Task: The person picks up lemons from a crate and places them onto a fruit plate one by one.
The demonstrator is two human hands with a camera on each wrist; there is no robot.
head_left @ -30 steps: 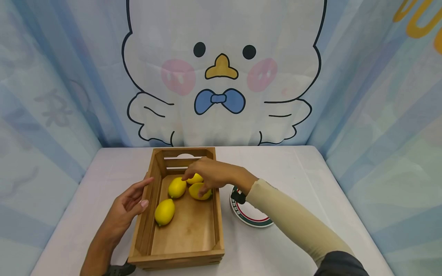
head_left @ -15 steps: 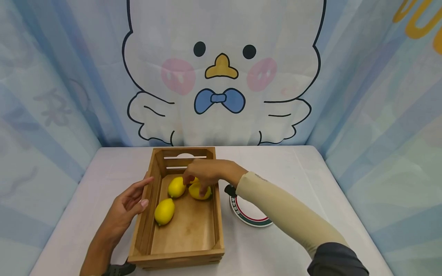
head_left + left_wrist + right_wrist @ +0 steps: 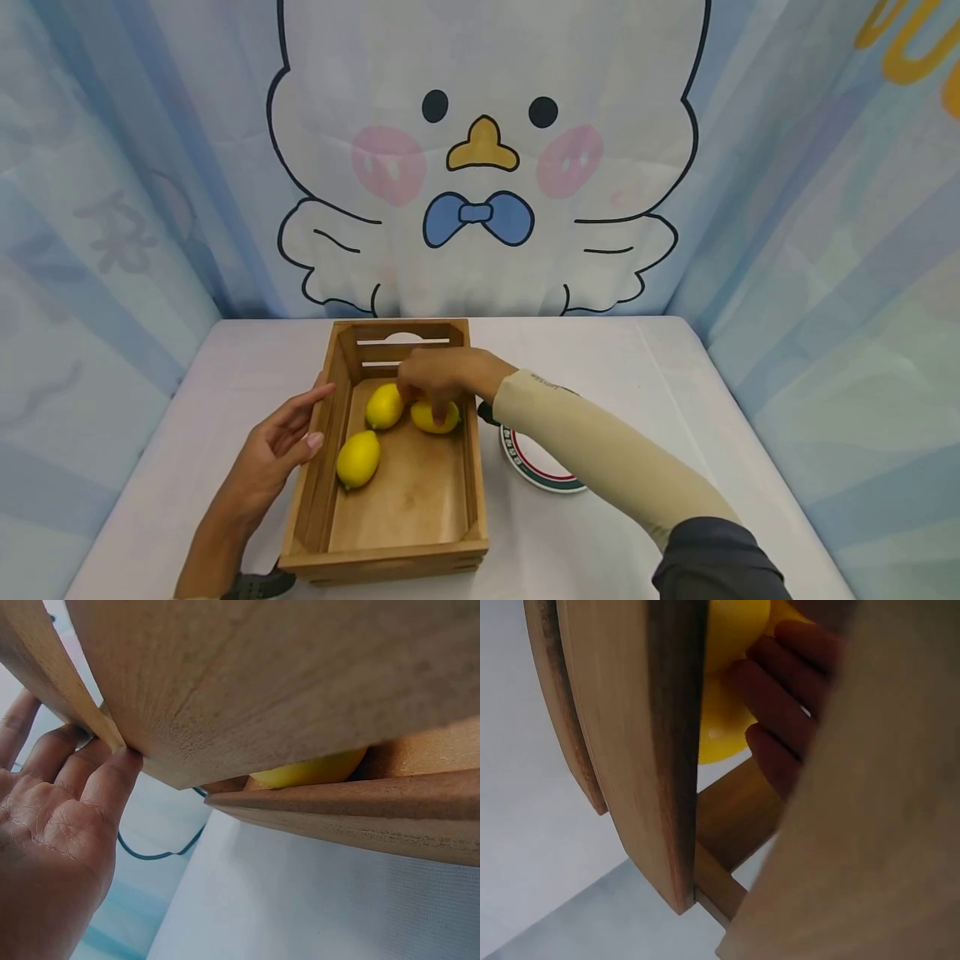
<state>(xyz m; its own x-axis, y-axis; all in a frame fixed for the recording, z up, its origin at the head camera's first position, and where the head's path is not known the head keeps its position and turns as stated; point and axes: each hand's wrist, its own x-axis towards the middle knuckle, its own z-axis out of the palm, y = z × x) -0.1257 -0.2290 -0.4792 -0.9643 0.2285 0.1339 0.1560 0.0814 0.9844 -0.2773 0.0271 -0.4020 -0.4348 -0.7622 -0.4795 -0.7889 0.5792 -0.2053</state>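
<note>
A wooden slatted crate (image 3: 386, 560) stands on the table with yellow lemons in it. One lemon (image 3: 358, 459) lies toward the near left, another lemon (image 3: 383, 408) farther back. My right hand (image 3: 444, 372) reaches down at the back right, its thumb over a third lemon (image 3: 422, 419). In the right wrist view, its fingers (image 3: 776, 705) curl against the rearmost lemon (image 3: 718, 739), which the hand hides in the head view. My left hand (image 3: 272, 446) rests against the crate's left side; in the left wrist view its fingers (image 3: 105, 784) touch the slats, with some lemon (image 3: 315, 771) showing through a gap.
A round plate (image 3: 534, 473) with a green and red rim lies right of the crate, partly under the right forearm. A white cloth (image 3: 637, 533) covers the table. Printed curtains (image 3: 480, 275) hang behind and at both sides.
My right hand has sunk lower into the crate and shifted slightly left, closing round the rearmost lemon and covering it in the head view. The left hand and the crate have stayed still.
</note>
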